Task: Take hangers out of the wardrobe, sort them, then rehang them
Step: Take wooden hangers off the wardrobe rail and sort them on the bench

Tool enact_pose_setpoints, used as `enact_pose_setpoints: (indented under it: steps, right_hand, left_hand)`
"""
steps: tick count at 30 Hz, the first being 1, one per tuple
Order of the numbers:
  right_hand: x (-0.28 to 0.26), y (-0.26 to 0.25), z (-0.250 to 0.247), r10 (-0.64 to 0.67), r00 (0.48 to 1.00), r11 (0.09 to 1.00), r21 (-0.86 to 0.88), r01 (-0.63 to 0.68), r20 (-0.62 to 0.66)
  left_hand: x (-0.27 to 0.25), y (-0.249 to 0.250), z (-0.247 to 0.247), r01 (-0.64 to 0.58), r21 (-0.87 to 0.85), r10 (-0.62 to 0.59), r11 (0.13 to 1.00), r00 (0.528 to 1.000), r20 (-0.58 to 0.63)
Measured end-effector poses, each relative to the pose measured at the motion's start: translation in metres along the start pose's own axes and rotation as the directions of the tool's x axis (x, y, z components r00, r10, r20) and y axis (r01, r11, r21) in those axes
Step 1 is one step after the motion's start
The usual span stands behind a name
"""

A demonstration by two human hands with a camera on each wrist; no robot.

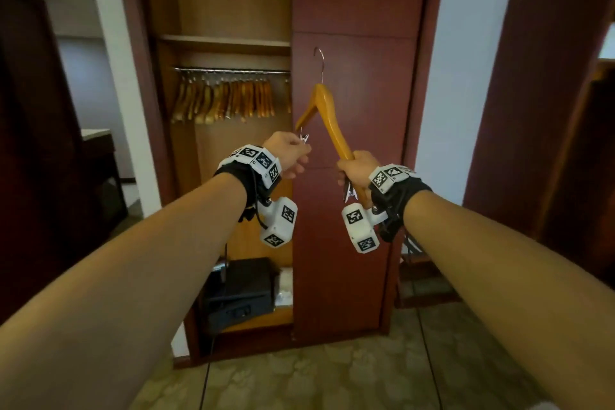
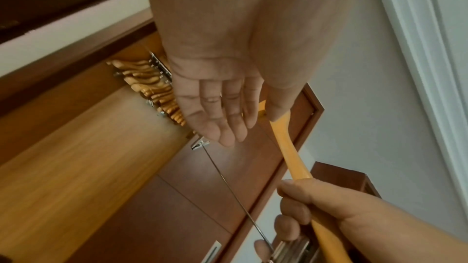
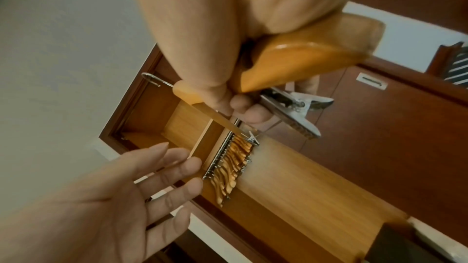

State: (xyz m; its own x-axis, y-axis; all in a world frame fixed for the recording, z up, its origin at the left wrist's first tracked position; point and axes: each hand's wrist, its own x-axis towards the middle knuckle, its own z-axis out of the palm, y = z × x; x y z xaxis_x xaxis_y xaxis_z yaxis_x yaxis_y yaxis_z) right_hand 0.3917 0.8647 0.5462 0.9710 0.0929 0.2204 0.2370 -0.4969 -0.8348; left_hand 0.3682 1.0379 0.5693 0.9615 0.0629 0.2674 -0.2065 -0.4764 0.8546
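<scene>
Reddish-brown wardrobe (image 1: 352, 176) fills the middle of the head view, its left side standing open and its right door shut. Held up before that shut door, centre frame, is a wooden hanger (image 1: 327, 116) with its metal hook (image 1: 320, 63) pointing up and a thin wire bar with metal clips below. The right hand (image 1: 357, 170) has its fingers wrapped tight round the hanger's right arm near the end, one clip (image 3: 293, 111) sticking out beside the knuckles in the right wrist view. The left hand (image 1: 289, 153) is raised at the hanger's left tip, next to the other clip (image 1: 304, 137); both wrist views show its fingers (image 2: 228, 119) straight and spread, gripping nothing, and whether they touch the clip I cannot tell.

Left of the held hanger, inside the open half, a row of matching hangers (image 1: 226, 100) hangs packed on a metal rail (image 1: 233, 70) under a shelf (image 1: 226, 41). On the wardrobe floor, lower centre, sits a black box (image 1: 243, 289) with a cord trailing down to the patterned floor (image 1: 316, 376). White walls flank the wardrobe, with dark doors at the far left and right edges.

Both forearms reach in from the bottom corners, each wrist strapped with a black band carrying white marker blocks
</scene>
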Motion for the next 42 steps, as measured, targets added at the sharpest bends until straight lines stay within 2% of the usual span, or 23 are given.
enact_pose_setpoints:
  steps: [7, 10, 17, 22, 32, 42]
  right_hand:
    - [0.100, -0.014, 0.060, 0.001, 0.998, 0.989, 0.148, -0.011, 0.069]
    - [0.146, -0.022, 0.076, -0.019, 0.998, 0.986, 0.166, 0.009, 0.059]
    - [0.244, -0.041, 0.108, -0.001, 0.999, 0.977, 0.212, -0.008, 0.044]
    - [0.293, -0.038, 0.127, 0.042, 0.999, 0.971, 0.233, -0.043, 0.011]
    - [0.398, -0.034, 0.161, 0.010, 1.000, 0.985, 0.171, -0.006, -0.022]
    - [0.509, -0.057, 0.195, 0.067, 0.990, 0.993, 0.105, -0.054, -0.126]
  left_hand:
    - [0.073, -0.042, -0.059, 0.039, 0.095, -0.023, 0.995, 0.987, -0.159]
    - [0.113, -0.055, -0.076, 0.043, 0.116, -0.016, 0.992, 0.976, -0.219]
    - [0.178, -0.082, -0.109, 0.059, 0.127, -0.019, 0.990, 0.955, -0.295]
    - [0.222, -0.095, -0.124, 0.068, 0.141, -0.018, 0.988, 0.945, -0.328]
    - [0.340, -0.141, -0.133, -0.006, 0.226, 0.073, 0.974, 0.954, -0.290]
    - [0.479, -0.184, -0.166, -0.125, 0.262, 0.183, 0.957, 0.960, -0.210]
